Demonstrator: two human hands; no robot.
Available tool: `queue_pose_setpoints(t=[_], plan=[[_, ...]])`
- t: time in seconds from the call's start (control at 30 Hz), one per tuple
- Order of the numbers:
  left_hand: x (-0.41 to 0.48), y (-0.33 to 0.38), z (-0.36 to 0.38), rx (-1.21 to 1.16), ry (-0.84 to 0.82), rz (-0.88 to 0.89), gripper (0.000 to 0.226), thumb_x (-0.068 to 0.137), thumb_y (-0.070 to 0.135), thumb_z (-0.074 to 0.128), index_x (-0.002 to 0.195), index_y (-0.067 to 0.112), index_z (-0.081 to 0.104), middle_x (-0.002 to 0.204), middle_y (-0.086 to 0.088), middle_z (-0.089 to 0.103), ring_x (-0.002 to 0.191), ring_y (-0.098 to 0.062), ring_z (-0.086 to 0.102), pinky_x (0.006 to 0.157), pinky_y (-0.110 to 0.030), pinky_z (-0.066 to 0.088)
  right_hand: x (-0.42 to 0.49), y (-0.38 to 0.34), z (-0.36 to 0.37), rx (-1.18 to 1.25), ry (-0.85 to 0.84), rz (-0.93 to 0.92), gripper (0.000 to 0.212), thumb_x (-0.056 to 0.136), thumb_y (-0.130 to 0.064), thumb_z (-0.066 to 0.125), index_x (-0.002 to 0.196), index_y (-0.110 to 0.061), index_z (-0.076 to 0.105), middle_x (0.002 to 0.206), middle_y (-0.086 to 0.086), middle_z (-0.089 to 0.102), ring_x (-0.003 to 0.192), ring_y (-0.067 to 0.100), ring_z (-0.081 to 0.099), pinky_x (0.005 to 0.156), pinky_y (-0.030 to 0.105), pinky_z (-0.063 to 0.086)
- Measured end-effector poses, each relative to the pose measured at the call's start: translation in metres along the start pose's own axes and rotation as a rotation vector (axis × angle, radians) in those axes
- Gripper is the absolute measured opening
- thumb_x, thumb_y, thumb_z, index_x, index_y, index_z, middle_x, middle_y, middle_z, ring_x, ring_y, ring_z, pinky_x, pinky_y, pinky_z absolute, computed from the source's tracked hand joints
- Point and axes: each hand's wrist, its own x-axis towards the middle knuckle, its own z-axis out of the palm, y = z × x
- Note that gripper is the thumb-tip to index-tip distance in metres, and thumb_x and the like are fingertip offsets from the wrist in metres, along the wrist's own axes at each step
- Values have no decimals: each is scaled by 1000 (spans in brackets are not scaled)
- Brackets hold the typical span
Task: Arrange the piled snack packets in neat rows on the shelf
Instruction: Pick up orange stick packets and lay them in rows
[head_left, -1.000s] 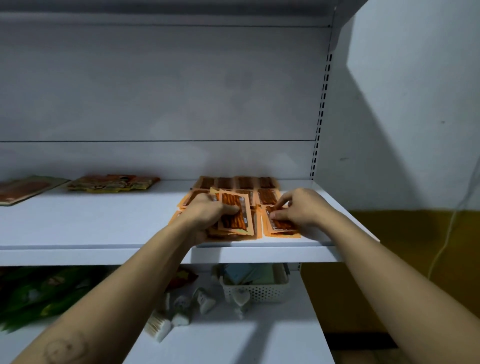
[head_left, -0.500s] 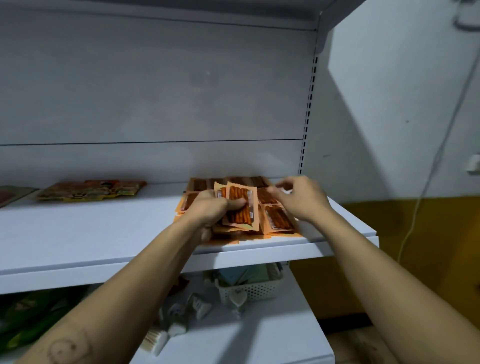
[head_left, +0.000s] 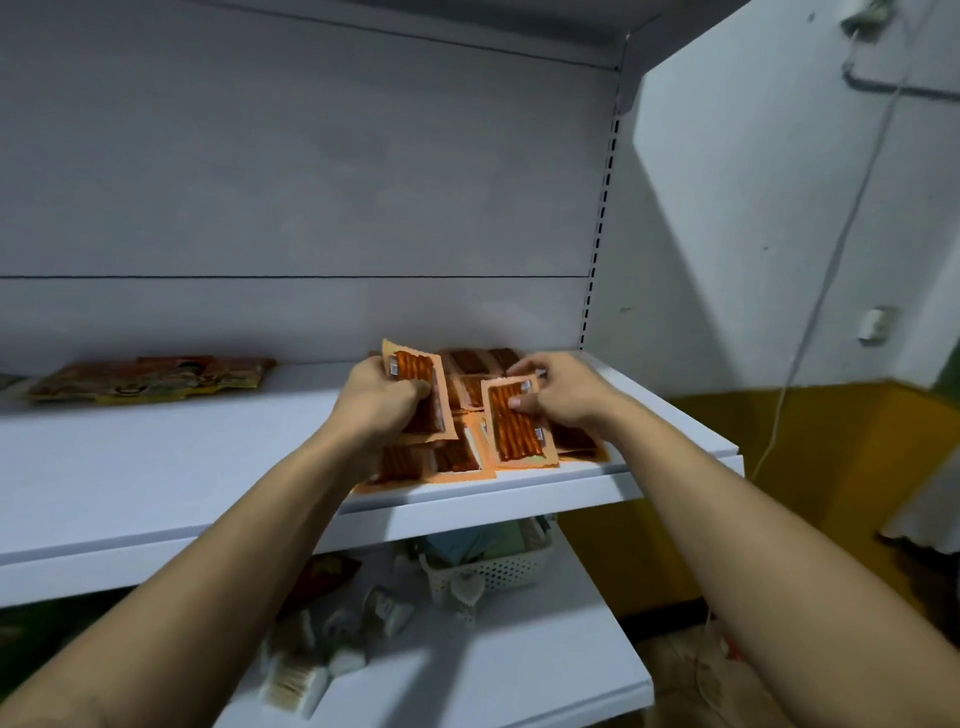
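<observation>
- On the shelf, orange snack packets look light, floppy, likely slippery.
- Curled left hand grips a stack; right hand pinches one packet by its top edge, sensibly.

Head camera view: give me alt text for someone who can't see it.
A person's left hand grips a small stack of flat orange snack packets while the right hand pinches a single orange packet over more packets lying on the white shelf.

Left forearm and right forearm are bare, likewise left hand and right hand; near the left elbow, possibly a faint dark mark.
</observation>
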Motion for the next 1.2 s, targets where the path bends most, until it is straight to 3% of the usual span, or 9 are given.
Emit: queue_pose_setpoints(t=[0.17,0.27,0.43,0.53,0.67,0.73,0.83,0.93,1.2], plan=[[-11,-2,-13,-82,-80,-30,12,100,8,54,96,17,60,95,-5,71,80,-16,69,56,-24,54,3,0,16,-504,100,-22,42,87,-33,73,127,-32,62,135,3,52,125,25,48,101,39,41],[-13,-3,-24,-259,-171,-95,16,99,1,50,108,9,61,97,-13,73,85,-24,73,62,-30,58,-5,-19,22,-145,250,-146,30,93,-31,66,123,-28,65,125,-1,60,116,18,55,92,32,45],[-18,0,-28,-309,-324,21,31,94,-12,49,108,11,64,89,-9,75,80,-21,74,69,-32,61,-14,-58,38,272,16,-158,57,87,-31,73,139,-22,50,101,3,71,92,17,69,83,35,56],[-18,-3,-33,-44,-343,131,22,93,3,62,110,18,64,97,-6,75,89,-22,73,80,-35,60,-17,-64,38,364,73,-107,44,86,-1,71,127,-15,59,85,5,68,76,17,68,61,27,58],[-10,-26,-54,687,-103,404,26,91,43,66,111,26,63,101,4,69,92,-17,66,82,-37,53,-14,-47,42,358,104,28,41,87,6,67,124,-11,63,98,8,70,98,25,70,87,43,58],[-14,-40,-62,898,-88,484,30,91,54,59,106,29,65,107,5,66,102,-19,60,90,-40,46,-12,-42,48,241,65,47,41,89,0,67,127,-16,63,109,5,69,104,22,67,86,37,57],[-19,-54,-68,992,-170,485,33,94,58,49,113,34,62,121,6,57,116,-19,49,95,-40,34,-13,-43,57,-133,123,14,40,88,-16,73,126,-25,63,114,-1,64,104,16,62,80,26,47],[-20,-56,-67,1034,-198,514,35,98,55,44,124,36,56,131,5,51,122,-19,44,99,-41,31,-11,-41,69,-442,212,22,39,87,-30,74,124,-32,64,133,2,58,121,21,54,97,34,44],[-19,-66,-67,1097,-286,726,56,94,69,33,144,44,35,155,7,32,140,-18,26,110,-44,28,-72,-27,71,-435,296,-95,31,93,-49,59,118,-34,69,129,-3,58,124,20,48,105,39,36]])
